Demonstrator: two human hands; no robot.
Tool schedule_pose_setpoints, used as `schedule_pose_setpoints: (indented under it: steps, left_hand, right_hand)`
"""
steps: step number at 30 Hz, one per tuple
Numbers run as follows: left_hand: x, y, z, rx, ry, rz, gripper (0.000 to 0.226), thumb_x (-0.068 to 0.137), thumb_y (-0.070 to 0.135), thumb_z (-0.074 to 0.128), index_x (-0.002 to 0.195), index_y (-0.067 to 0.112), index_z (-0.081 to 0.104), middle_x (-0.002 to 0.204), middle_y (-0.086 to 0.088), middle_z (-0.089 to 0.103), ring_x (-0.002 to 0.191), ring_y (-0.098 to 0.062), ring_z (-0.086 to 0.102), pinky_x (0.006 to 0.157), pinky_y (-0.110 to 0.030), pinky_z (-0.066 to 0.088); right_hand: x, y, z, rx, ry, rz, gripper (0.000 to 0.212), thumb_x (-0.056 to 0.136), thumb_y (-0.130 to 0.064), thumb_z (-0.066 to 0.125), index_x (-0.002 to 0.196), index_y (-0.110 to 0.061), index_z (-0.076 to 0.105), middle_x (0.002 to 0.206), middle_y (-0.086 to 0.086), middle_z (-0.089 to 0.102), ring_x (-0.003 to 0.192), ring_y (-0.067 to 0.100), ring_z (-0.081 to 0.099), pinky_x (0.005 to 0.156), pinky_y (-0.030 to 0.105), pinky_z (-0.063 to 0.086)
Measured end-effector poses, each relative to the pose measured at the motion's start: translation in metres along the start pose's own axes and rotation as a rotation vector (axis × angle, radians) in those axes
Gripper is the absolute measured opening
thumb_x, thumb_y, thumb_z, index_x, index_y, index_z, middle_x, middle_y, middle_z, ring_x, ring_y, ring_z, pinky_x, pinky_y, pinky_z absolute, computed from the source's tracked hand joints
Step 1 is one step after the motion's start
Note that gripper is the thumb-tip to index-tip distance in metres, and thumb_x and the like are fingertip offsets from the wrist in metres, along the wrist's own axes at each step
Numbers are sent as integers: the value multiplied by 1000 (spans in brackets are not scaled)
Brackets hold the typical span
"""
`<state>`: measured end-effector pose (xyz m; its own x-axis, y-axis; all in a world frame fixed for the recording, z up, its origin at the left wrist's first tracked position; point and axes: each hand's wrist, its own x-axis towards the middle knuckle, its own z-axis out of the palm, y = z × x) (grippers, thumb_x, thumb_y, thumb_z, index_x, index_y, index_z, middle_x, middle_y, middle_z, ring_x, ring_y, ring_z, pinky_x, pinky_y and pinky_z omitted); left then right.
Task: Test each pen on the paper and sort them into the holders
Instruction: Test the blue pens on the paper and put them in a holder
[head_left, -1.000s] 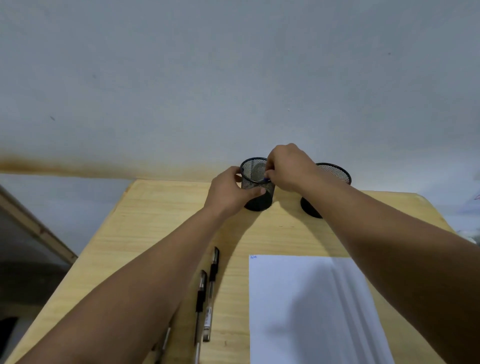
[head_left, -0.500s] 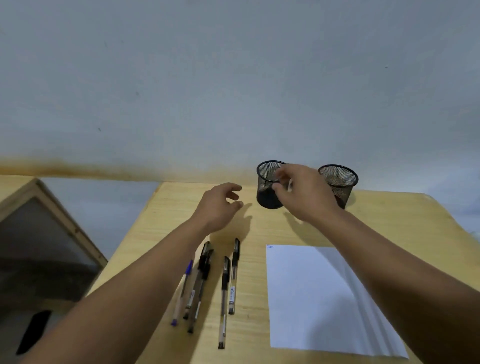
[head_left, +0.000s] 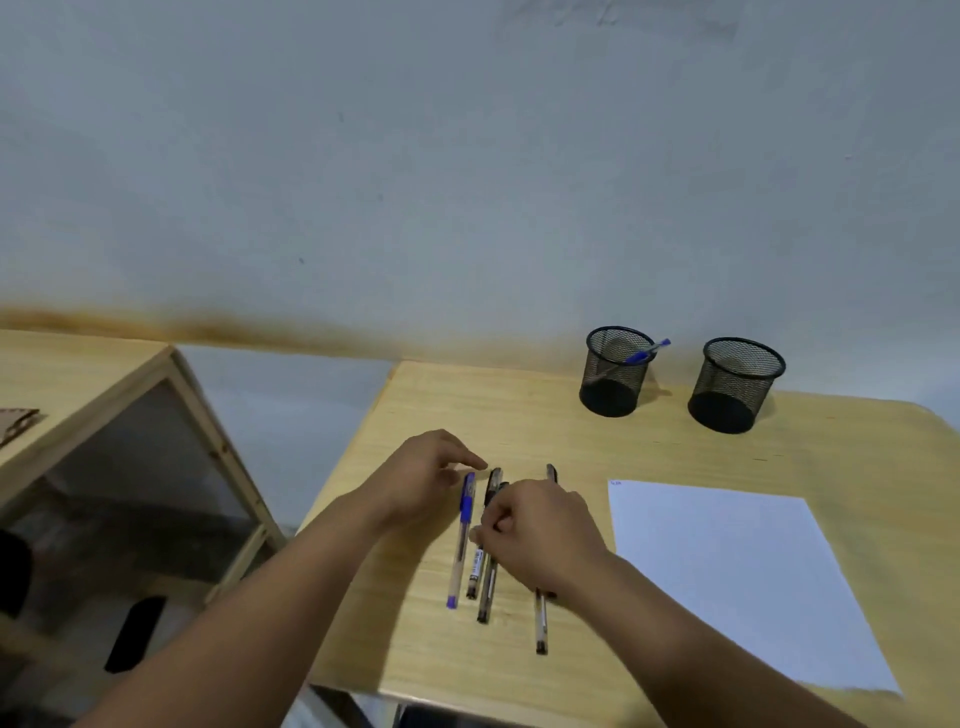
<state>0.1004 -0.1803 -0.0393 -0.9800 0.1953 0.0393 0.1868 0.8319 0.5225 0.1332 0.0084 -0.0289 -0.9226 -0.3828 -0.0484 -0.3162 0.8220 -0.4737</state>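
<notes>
— Four pens on the wooden table (head_left: 649, 457), left of the white paper (head_left: 727, 561): blue-capped pen (head_left: 464, 525) (clear barrel), two black pens (head_left: 485, 587) side by side, another black pen (head_left: 541, 623) apart.
— Hands?
— Right hand (head_left: 540, 535) curled, fingertips pinching at the black pair; left hand (head_left: 423, 478) hovering, fingers loosely bent, holding nothing.
— Holders?
— Two black mesh holders: left holder (head_left: 615, 371) with one blue pen (head_left: 647, 352); right holder (head_left: 737, 384) near the wall.

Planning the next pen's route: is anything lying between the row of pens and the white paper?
Nothing visible does. Bare table separates the pens from the paper; only the right hand sits over the row, its fingers curled at a black pen.
</notes>
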Motion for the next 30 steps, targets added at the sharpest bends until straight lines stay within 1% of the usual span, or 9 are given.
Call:
schedule_pose_setpoints:
  steps: [2, 4, 11, 14, 19, 23, 26, 28, 30]
  left_hand:
    - [-2, -7, 1, 58, -21, 58, 40, 87, -2, 56, 111, 25, 74, 113, 3, 60, 104, -14, 57, 90, -25, 46]
    - [-6, -11, 2, 91, -33, 94, 39, 87, 1, 58, 110, 28, 74, 112, 5, 59, 103, -15, 57, 89, -33, 49]
    - [-17, -20, 1, 162, 40, 156, 29, 89, 14, 64, 108, 35, 71, 105, 10, 59, 98, -14, 54, 78, -37, 51]
    - [-23, -26, -3, 172, 59, 187, 22, 89, 18, 65, 104, 33, 70, 104, 11, 58, 94, -11, 52, 76, -36, 51]
    - [-35, -35, -7, 134, 66, 208, 13, 88, 17, 64, 95, 25, 72, 100, 9, 64, 90, -12, 57, 78, -36, 51]
    - [-44, -35, -5, 93, 58, 167, 18, 90, 16, 65, 102, 26, 72, 102, 11, 64, 91, -7, 59, 79, -31, 52]
    - [-48, -37, -3, 143, 74, 157, 23, 90, 18, 67, 111, 27, 71, 102, 9, 62, 91, -8, 57, 77, -32, 51]
    - [-53, -38, -5, 164, 63, 167, 17, 88, 21, 70, 103, 30, 72, 99, 11, 60, 90, -9, 57, 76, -34, 52]
    - [-61, -33, -13, 157, 64, 149, 10, 88, 28, 68, 97, 31, 70, 99, 14, 61, 91, -8, 56, 78, -35, 52]
  right_hand:
    - [-2, -9, 7, -100, 74, -25, 30, 81, -55, 60, 79, -28, 73, 85, -10, 70, 91, 17, 61, 88, 40, 42]
    - [-4, -18, 10, -187, 115, -46, 32, 82, -59, 59, 84, -29, 72, 92, -10, 65, 97, 19, 55, 91, 41, 39]
    - [-15, -35, 13, -290, 97, -42, 27, 85, -52, 57, 94, -29, 69, 100, -7, 61, 103, 21, 52, 104, 48, 33]
    - [-18, -38, 14, -298, 74, -18, 29, 86, -52, 54, 94, -29, 70, 99, -6, 62, 102, 21, 52, 94, 43, 36]
    - [-20, -42, 19, -311, 49, -8, 32, 86, -50, 53, 89, -25, 73, 96, -6, 66, 99, 22, 55, 92, 42, 37]
    - [-21, -43, 22, -292, 48, 18, 29, 86, -42, 52, 93, -25, 75, 93, -6, 69, 98, 21, 56, 93, 40, 36]
    - [-21, -43, 22, -238, 50, 39, 24, 82, -38, 53, 84, -26, 73, 86, -6, 67, 93, 20, 56, 92, 39, 37]
    - [-20, -41, 17, -188, 64, 34, 22, 79, -36, 53, 79, -25, 72, 82, -7, 67, 88, 19, 58, 89, 39, 41]
    - [-22, -37, 8, -107, 71, 22, 19, 77, -32, 55, 80, -25, 72, 79, -7, 69, 81, 17, 61, 79, 34, 48]
